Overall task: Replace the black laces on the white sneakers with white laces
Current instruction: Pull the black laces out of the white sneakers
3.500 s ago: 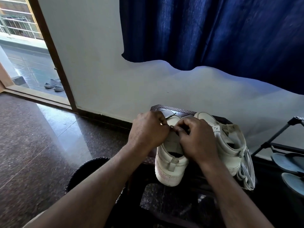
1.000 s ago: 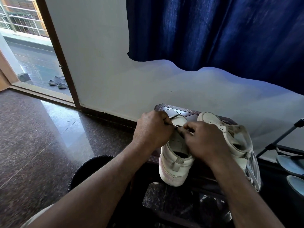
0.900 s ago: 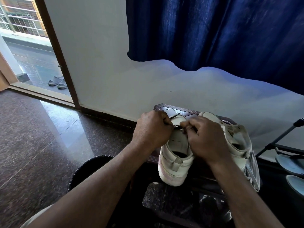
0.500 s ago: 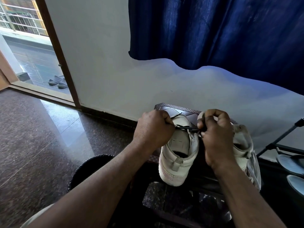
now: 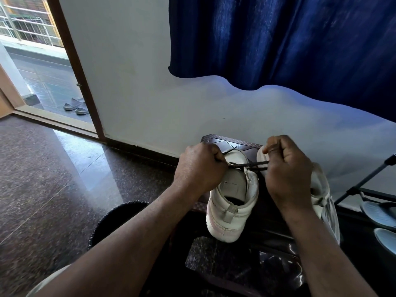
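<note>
Two white sneakers stand heel-towards-me on a dark stool (image 5: 216, 139). The left sneaker (image 5: 232, 202) has a black lace (image 5: 246, 165) stretched across its front. My left hand (image 5: 199, 168) grips the shoe's left side and one lace end, which sticks out past my knuckles. My right hand (image 5: 287, 172) pinches the lace and holds it taut to the right of the shoe. This hand hides most of the right sneaker (image 5: 321, 187). White laces (image 5: 331, 217) hang down that shoe's right side.
A black round object (image 5: 113, 219) sits on the polished stone floor at my left. A metal shoe rack (image 5: 368, 189) with grey slippers (image 5: 381, 215) stands at the right. Wall and blue curtain (image 5: 278, 39) are behind; an open doorway with sandals (image 5: 76, 105) is far left.
My right hand has moved right, away from the shoe's tongue, drawing the black lace out across the shoe. My left hand has stayed on the shoe.
</note>
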Action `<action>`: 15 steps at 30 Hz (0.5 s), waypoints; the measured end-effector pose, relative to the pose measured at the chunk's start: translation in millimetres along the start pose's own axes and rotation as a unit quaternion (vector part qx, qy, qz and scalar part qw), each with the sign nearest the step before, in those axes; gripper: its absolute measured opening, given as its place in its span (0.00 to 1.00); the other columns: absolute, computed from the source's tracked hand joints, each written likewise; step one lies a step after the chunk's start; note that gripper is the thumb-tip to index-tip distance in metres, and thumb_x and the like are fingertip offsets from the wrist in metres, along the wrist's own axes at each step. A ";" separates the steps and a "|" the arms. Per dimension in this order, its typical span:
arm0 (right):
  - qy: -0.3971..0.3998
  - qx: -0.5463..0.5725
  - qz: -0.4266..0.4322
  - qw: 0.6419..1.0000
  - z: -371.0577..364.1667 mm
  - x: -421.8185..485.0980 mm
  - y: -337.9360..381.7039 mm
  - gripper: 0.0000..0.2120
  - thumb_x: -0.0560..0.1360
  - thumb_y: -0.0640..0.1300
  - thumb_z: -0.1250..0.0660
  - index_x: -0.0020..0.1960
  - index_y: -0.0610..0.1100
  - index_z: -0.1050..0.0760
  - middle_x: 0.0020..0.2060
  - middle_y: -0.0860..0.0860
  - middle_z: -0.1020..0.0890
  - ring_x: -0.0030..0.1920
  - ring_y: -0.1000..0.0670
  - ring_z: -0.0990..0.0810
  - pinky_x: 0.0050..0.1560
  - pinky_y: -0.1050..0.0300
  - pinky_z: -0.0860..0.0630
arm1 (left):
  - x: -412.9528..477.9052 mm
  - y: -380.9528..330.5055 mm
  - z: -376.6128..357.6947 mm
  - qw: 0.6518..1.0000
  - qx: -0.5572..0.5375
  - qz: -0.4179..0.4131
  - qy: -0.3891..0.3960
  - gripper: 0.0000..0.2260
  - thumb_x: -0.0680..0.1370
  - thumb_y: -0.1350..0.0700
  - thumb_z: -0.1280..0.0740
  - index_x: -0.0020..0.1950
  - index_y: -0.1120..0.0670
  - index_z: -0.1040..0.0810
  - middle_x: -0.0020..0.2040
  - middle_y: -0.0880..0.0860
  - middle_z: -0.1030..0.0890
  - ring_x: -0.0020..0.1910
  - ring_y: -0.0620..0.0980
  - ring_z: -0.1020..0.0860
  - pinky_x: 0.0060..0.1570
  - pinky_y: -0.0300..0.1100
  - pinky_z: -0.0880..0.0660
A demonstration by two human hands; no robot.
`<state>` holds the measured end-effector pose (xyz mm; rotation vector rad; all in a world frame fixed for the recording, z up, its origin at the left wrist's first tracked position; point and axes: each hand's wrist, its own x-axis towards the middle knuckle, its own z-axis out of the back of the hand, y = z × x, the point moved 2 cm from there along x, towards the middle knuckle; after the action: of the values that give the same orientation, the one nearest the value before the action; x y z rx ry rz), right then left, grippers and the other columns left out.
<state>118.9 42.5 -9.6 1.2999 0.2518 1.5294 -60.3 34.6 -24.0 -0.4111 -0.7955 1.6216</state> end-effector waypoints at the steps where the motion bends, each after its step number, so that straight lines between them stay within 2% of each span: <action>1: 0.042 -0.034 0.002 0.999 -0.9 -0.4 0.1 0.11 0.81 0.49 0.37 0.43 0.48 0.22 0.35 0.57 0.19 0.37 0.55 0.23 0.43 0.52 0.26 | 0.0 -0.3 -0.3 1.000 -0.002 0.001 0.001 0.05 0.72 0.54 0.30 0.42 0.46 0.14 0.38 0.45 0.15 0.42 0.49 0.17 0.46 0.44 0.19; 3: 0.151 -0.126 0.003 0.980 -6.8 -5.2 -0.5 0.12 0.79 0.58 0.31 0.46 0.50 0.17 0.36 0.55 0.16 0.38 0.52 0.20 0.42 0.54 0.25 | 0.0 -0.4 -0.3 1.000 -0.004 0.001 -0.002 0.05 0.72 0.54 0.30 0.42 0.46 0.14 0.38 0.46 0.15 0.41 0.49 0.17 0.45 0.44 0.19; 5: 0.211 -0.171 0.009 0.962 -12.3 -9.4 -3.2 0.11 0.76 0.59 0.26 0.46 0.52 0.14 0.38 0.55 0.15 0.40 0.51 0.18 0.42 0.56 0.25 | -0.1 -1.0 0.5 1.000 0.001 -0.001 -0.007 0.05 0.72 0.53 0.30 0.42 0.46 0.14 0.38 0.46 0.15 0.42 0.49 0.17 0.45 0.45 0.19; 7: 0.179 -0.143 0.046 0.972 -14.2 -9.2 -4.9 0.08 0.76 0.53 0.25 0.45 0.49 0.14 0.37 0.54 0.17 0.40 0.50 0.20 0.41 0.56 0.28 | -0.5 -1.4 1.3 1.000 0.003 -0.003 -0.010 0.05 0.72 0.53 0.30 0.42 0.47 0.14 0.38 0.46 0.15 0.42 0.49 0.17 0.45 0.45 0.19; 9: 0.116 -0.099 0.087 0.984 -13.5 -9.6 -3.9 0.07 0.78 0.48 0.28 0.43 0.46 0.16 0.37 0.55 0.23 0.38 0.52 0.24 0.40 0.57 0.32 | -0.9 -1.1 1.2 1.000 0.002 -0.004 -0.007 0.05 0.72 0.54 0.30 0.42 0.47 0.14 0.38 0.46 0.15 0.42 0.49 0.17 0.45 0.45 0.19; 11: 0.055 -0.041 0.078 0.995 -11.7 -10.5 -3.5 0.07 0.79 0.44 0.31 0.42 0.46 0.19 0.40 0.53 0.24 0.39 0.55 0.24 0.41 0.62 0.31 | -0.7 -0.2 0.8 1.000 -0.003 -0.001 -0.005 0.05 0.72 0.54 0.30 0.42 0.46 0.14 0.38 0.45 0.15 0.41 0.48 0.17 0.45 0.45 0.19; 13: -0.001 0.014 0.016 1.000 -12.9 -11.4 -7.9 0.10 0.81 0.43 0.34 0.42 0.50 0.23 0.42 0.52 0.22 0.40 0.55 0.23 0.45 0.63 0.28 | -0.4 0.4 0.8 1.000 -0.008 0.001 -0.007 0.06 0.72 0.54 0.30 0.41 0.46 0.14 0.37 0.45 0.15 0.41 0.48 0.17 0.45 0.44 0.19; 15: -0.003 0.139 -0.098 0.985 -18.3 -14.5 -11.2 0.14 0.85 0.45 0.38 0.42 0.51 0.25 0.41 0.55 0.17 0.39 0.56 0.23 0.42 0.58 0.28 | -0.4 0.5 0.8 1.000 -0.007 0.000 -0.010 0.06 0.71 0.55 0.30 0.41 0.46 0.14 0.37 0.45 0.16 0.40 0.48 0.17 0.44 0.44 0.19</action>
<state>108.1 43.7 -33.1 1.4496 0.5886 1.3554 -61.1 34.0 -23.9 -0.4058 -0.8214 1.6225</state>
